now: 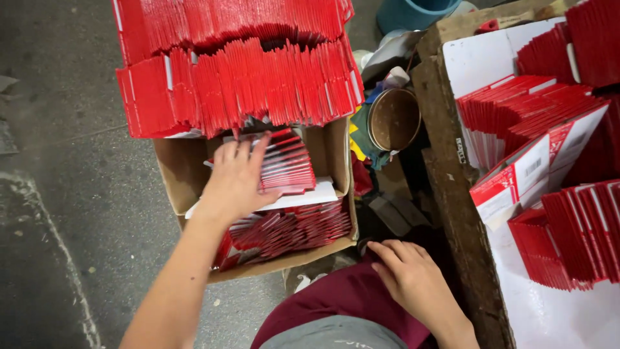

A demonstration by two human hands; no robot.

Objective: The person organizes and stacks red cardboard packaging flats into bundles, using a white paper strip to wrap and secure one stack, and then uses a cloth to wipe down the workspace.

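Reaching down into the cardboard box (178, 169), my left hand (237, 179) lies flat, fingers spread and slightly curled over a fanned stack of red flat-folded cartons (287, 165) in the box's upper half; it presses on them and has nothing clamped that I can see. More of these cartons (290, 231) lie in a row along the box's near side, under a white sheet (310, 196). I judge each carton light, thin and fairly stiff, with a smooth printed face, so a loose stack will likely slide and fan apart; taking a bundle by its two long edges, squeezed together, looks safest. My left arm runs straight out from the lower frame, wrist level. My right hand (413, 278) rests right of the box on my dark red trouser leg (342, 294), fingers loosely bent, holding nothing. Beyond the box, big rows of red cartons (245, 84) are piled on its far rim.
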